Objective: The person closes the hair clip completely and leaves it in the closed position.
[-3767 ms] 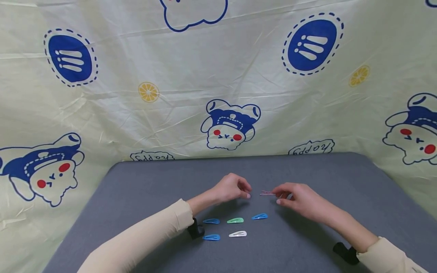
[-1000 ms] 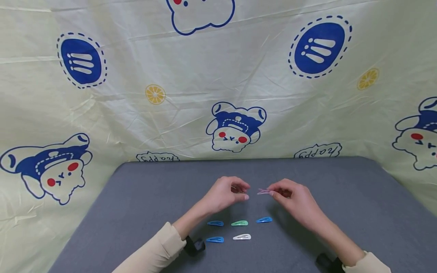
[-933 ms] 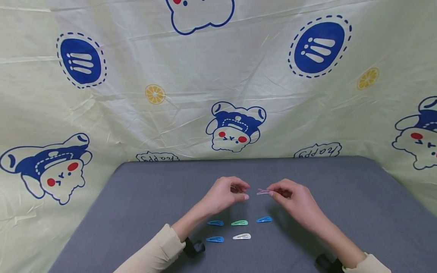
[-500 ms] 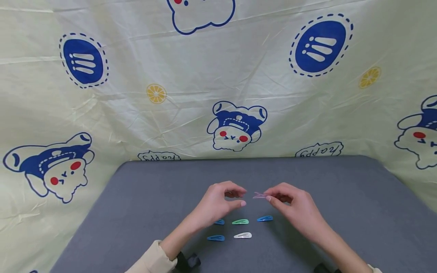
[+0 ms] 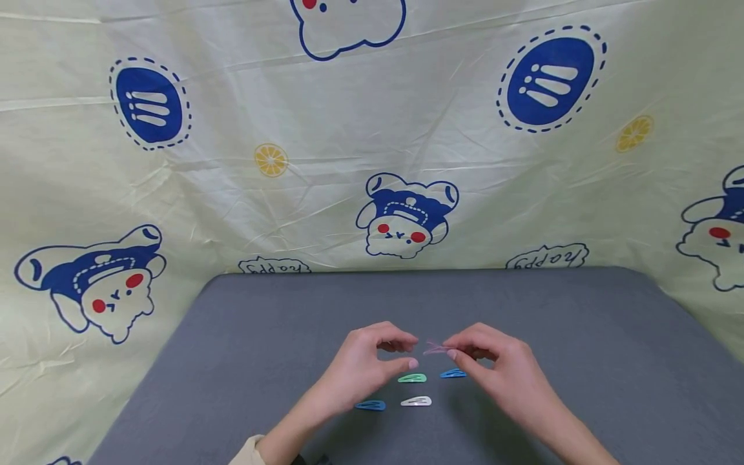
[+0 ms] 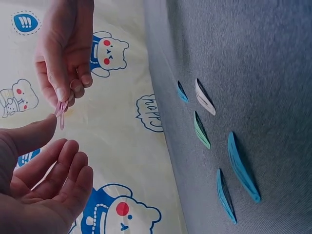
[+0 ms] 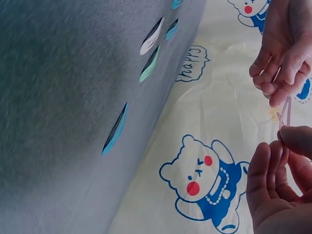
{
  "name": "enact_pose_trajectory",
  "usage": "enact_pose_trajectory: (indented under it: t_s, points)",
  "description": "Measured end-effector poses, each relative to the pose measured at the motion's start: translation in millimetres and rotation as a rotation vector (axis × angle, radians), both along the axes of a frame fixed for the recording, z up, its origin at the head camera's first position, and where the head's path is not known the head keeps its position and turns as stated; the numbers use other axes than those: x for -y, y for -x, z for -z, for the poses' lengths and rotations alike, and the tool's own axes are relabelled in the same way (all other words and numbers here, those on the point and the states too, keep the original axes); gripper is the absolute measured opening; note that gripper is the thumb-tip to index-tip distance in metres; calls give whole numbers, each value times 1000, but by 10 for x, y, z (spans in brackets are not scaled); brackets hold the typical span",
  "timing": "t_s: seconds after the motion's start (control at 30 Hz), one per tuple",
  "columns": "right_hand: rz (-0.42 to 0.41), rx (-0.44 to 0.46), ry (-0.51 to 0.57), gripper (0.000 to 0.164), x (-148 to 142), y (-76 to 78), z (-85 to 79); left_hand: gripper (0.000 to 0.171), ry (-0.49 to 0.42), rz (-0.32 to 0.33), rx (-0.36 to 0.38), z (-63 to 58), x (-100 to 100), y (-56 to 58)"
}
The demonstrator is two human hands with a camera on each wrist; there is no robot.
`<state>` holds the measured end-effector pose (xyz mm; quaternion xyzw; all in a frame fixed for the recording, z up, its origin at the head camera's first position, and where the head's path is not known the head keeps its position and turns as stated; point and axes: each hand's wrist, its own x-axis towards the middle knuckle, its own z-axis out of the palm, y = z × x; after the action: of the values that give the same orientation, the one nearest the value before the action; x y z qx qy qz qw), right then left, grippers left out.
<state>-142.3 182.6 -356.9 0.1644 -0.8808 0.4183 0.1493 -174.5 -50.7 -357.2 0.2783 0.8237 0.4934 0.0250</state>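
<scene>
My right hand point(image 5: 506, 371) pinches a pink snap hair clip point(image 5: 434, 349) between thumb and fingertips, above the table. The clip's two parts stand spread apart, as the right wrist view shows at the clip's tip point(image 7: 288, 109). Facing it, my left hand point(image 5: 363, 368) has its thumb and fingers apart and holds nothing; a small gap separates it from the clip in the head view. Below the hands lie a green clip point(image 5: 412, 378), a white clip point(image 5: 416, 402) and blue clips point(image 5: 370, 405). One blue clip point(image 6: 225, 197) is hidden behind my left hand in the head view.
The grey cloth-covered table point(image 5: 279, 310) spreads out around the hands. Behind its far edge hangs a pale curtain point(image 5: 325, 110) printed with cartoon bears, blue badges and orange slices.
Both hands have come nearer the viewer, with the pink clip still in the right. The left thumb and fingers have spread wider, and the left hand now covers one blue clip.
</scene>
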Motion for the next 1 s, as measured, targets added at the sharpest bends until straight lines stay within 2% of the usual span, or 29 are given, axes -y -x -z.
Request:
enact_pose_trajectory:
  t_s: [0.1, 0.2, 0.4, 0.67, 0.87, 1.0]
  points:
    - [-17, -33, 13, 19, 23, -35, 15, 22, -19, -6, -7, 11, -3, -42]
    - [-29, -26, 40, 21, 51, -66, 33, 22, -32, -17, -4, 29, -2, -72]
    - [-83, -34, 78, 16, 99, -100, 58, 25, -58, -16, -20, 47, 5, -107]
    - [-59, -21, 81, 22, 146, -140, 55, 18, -88, 18, -83, 40, -11, -123]
    - [-108, -97, 124, 17, 192, -172, 104, 12, -67, -12, -77, 62, -7, -135]
    - [-74, -99, 137, 18, 219, -180, 138, 9, -78, -29, -81, 87, -10, -143]
